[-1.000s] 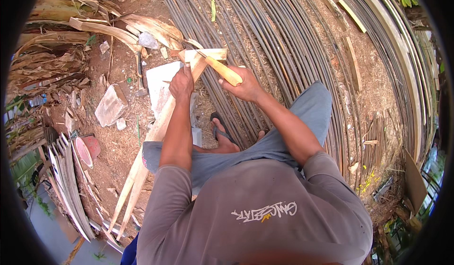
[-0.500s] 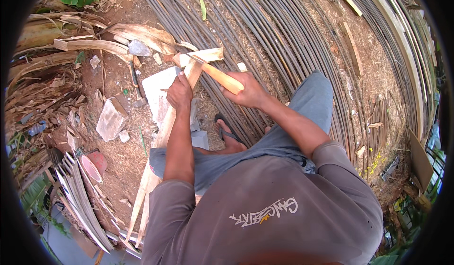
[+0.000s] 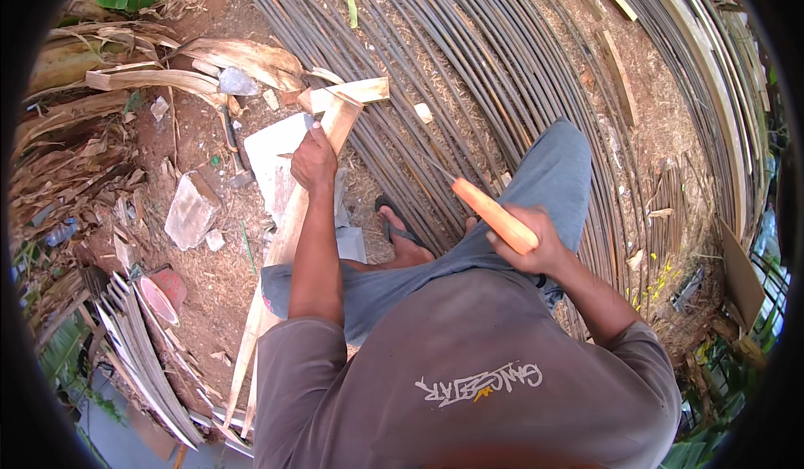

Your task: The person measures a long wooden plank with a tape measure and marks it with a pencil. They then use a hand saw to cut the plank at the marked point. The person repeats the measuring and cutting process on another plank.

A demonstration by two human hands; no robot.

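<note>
My left hand (image 3: 313, 157) grips a long pale wooden strip (image 3: 341, 121) near its upper end, beside a white stone block (image 3: 270, 146). A short wooden piece (image 3: 368, 90) lies crosswise at that end of the strip. My right hand (image 3: 538, 239), beside my right thigh, is closed on the chunky pale wooden handle (image 3: 494, 213) of a thin-bladed tool, whose blade (image 3: 440, 167) points up and left over the dark rods, apart from the wood.
Long dark rods (image 3: 452, 59) cover the ground ahead and right. To my left lie dry leaves (image 3: 79, 142), a rough block (image 3: 191, 209), a dark-handled tool (image 3: 229, 130) and stacked thin strips (image 3: 142, 352). A board (image 3: 739, 280) leans at the right.
My right hand has moved down and right with the tool, taking the blade away from the crosswise piece. My left hand stays on the long strip. The view has shifted slightly.
</note>
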